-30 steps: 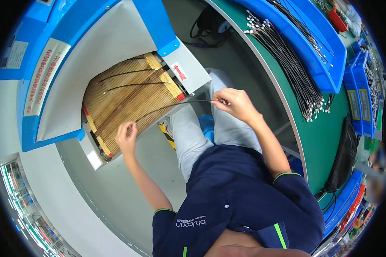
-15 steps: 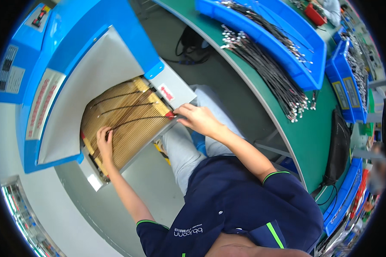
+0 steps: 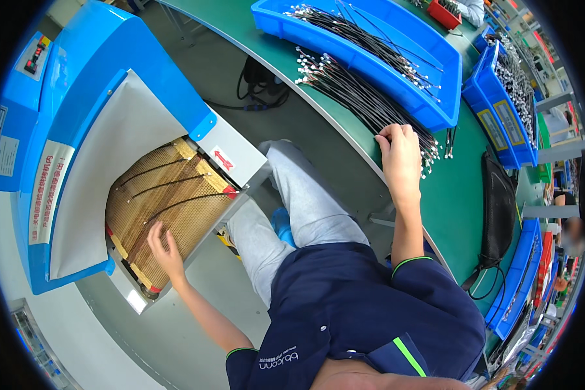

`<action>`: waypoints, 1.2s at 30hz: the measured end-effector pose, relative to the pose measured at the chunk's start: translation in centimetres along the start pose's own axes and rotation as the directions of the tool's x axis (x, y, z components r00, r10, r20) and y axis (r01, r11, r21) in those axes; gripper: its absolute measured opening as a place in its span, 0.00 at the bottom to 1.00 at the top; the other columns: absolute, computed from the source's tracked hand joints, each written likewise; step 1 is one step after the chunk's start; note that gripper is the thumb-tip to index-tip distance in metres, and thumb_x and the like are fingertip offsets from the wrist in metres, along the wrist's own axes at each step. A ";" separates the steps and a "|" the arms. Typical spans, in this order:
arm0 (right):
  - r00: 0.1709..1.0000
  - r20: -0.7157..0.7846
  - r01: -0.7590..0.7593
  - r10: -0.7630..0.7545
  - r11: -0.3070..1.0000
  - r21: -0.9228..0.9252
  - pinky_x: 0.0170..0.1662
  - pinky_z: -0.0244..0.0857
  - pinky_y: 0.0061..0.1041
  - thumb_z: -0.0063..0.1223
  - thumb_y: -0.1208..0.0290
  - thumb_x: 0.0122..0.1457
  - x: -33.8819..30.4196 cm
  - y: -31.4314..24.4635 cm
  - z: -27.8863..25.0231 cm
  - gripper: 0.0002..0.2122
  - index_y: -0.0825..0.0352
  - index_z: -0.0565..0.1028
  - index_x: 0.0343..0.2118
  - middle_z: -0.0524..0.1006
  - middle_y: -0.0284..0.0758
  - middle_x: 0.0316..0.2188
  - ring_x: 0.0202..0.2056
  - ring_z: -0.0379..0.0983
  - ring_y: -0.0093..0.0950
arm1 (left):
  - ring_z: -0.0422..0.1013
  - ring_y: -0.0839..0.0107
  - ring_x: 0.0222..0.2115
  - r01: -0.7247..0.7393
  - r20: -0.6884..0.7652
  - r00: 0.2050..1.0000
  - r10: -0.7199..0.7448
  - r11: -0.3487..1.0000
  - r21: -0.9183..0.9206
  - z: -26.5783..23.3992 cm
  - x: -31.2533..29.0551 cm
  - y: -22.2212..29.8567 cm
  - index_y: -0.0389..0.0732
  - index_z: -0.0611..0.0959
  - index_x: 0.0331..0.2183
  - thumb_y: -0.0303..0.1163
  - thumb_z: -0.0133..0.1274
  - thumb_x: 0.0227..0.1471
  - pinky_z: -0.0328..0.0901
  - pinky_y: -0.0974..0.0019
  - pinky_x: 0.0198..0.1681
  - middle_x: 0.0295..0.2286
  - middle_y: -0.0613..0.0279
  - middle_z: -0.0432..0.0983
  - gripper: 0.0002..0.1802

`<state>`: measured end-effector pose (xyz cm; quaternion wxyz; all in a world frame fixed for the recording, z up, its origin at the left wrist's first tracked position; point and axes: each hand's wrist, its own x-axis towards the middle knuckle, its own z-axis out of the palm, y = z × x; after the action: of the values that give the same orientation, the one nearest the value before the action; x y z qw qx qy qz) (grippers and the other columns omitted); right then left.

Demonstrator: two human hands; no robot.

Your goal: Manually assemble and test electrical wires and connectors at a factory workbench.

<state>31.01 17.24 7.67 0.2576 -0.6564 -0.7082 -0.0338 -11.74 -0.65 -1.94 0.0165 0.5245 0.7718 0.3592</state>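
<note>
Three short black cables lie on the tan mesh conveyor belt [image 3: 133,227] of a blue machine: a far cable [image 3: 153,170], a middle cable [image 3: 169,183] and a near cable [image 3: 183,203]. My left hand [image 3: 166,252] hovers at the belt's near side, fingers apart and holding nothing, close to the near cable's free end. On the right, my right hand [image 3: 402,159] is at the edge of a large bundle of black cables [image 3: 354,97] with white connectors. Its thumb and fingers are pinched together; whatever may be between them is hidden.
The blue machine housing [image 3: 146,78] arches over the belt at left. Beside the bundle, a blue tray [image 3: 450,107] on the green table [image 3: 471,175] holds more cables. Further right are another blue bin [image 3: 500,133] and a black pouch [image 3: 497,214]. A person's sleeve [image 3: 471,10] shows far off.
My right hand has left the belt's edge and moved right to the cable bundle. My left hand has let go of the near cable and spread its fingers. The view has shifted.
</note>
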 end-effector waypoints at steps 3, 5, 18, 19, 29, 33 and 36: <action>1.000 0.013 0.007 -0.009 0.991 0.133 0.37 0.62 0.34 0.54 0.76 0.49 0.3 0.4 -0.2 0.05 0.69 0.70 0.27 0.69 0.40 0.27 0.32 0.66 0.38 | 0.63 0.59 0.47 -0.007 0.031 0.999 0.007 1.000 -0.020 0.6 -1.0 1.1 0.36 0.73 0.43 0.27 0.46 0.53 0.56 0.61 0.52 0.44 0.54 0.68 0.14; 0.993 -0.007 -0.108 0.115 0.951 0.290 0.34 0.62 0.33 0.50 0.76 0.53 1.0 -0.2 -1.1 0.05 0.71 0.68 0.29 0.70 0.42 0.25 0.29 0.68 0.39 | 0.63 0.59 0.47 0.004 0.043 0.999 -0.002 0.999 -0.037 1.4 -1.3 2.1 0.37 0.74 0.43 0.25 0.46 0.52 0.56 0.60 0.52 0.43 0.54 0.68 0.14; 0.965 -0.196 -0.082 0.174 0.910 0.407 0.30 0.64 0.18 0.54 0.80 0.51 1.6 -0.3 -2.9 0.04 0.70 0.75 0.31 0.75 0.34 0.26 0.25 0.70 0.21 | 0.64 0.60 0.46 -0.064 0.141 0.986 0.092 0.979 -0.192 3.3 -0.9 8.0 0.37 0.76 0.41 0.24 0.49 0.50 0.58 0.61 0.50 0.43 0.55 0.67 0.13; 0.988 -0.067 -0.105 0.138 0.927 0.360 0.31 0.65 0.18 0.54 0.80 0.51 1.6 -0.2 -2.9 0.04 0.70 0.75 0.31 0.76 0.34 0.27 0.25 0.71 0.22 | 0.64 0.60 0.45 -0.070 0.149 0.984 0.102 0.976 -0.204 3.4 -1.0 8.3 0.38 0.76 0.41 0.24 0.49 0.50 0.59 0.61 0.49 0.43 0.55 0.67 0.13; 0.966 -0.260 0.086 0.012 0.927 0.365 0.29 0.64 0.18 0.56 0.81 0.49 0.9 -1.2 -2.4 0.06 0.68 0.77 0.31 0.76 0.34 0.26 0.26 0.70 0.20 | 0.65 0.61 0.45 -0.042 0.175 0.981 0.089 0.966 -0.253 4.0 -0.9 10.2 0.36 0.75 0.41 0.24 0.48 0.51 0.58 0.62 0.50 0.43 0.55 0.67 0.13; 0.933 -0.306 -0.065 0.188 0.927 0.369 0.26 0.61 0.16 0.56 0.80 0.50 1.0 -0.5 -3.5 0.05 0.68 0.77 0.31 0.75 0.33 0.26 0.23 0.68 0.18 | 0.65 0.60 0.45 -0.090 0.207 0.966 0.153 0.954 -0.286 4.4 -0.7 10.8 0.36 0.74 0.42 0.24 0.48 0.51 0.59 0.62 0.49 0.43 0.55 0.67 0.14; 0.893 -0.438 0.048 0.106 0.945 0.325 0.25 0.60 0.15 0.57 0.81 0.49 1.1 -1.0 -3.6 0.06 0.68 0.77 0.31 0.75 0.33 0.27 0.23 0.68 0.18 | 0.65 0.60 0.45 -0.105 0.211 0.962 0.171 0.950 -0.294 4.5 -0.9 10.9 0.36 0.74 0.42 0.24 0.48 0.51 0.59 0.62 0.49 0.43 0.55 0.67 0.14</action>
<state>31.23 16.71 11.56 0.5199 -0.5894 -0.6151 -0.0628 -0.85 3.18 0.61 0.1557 0.6086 0.6670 0.4006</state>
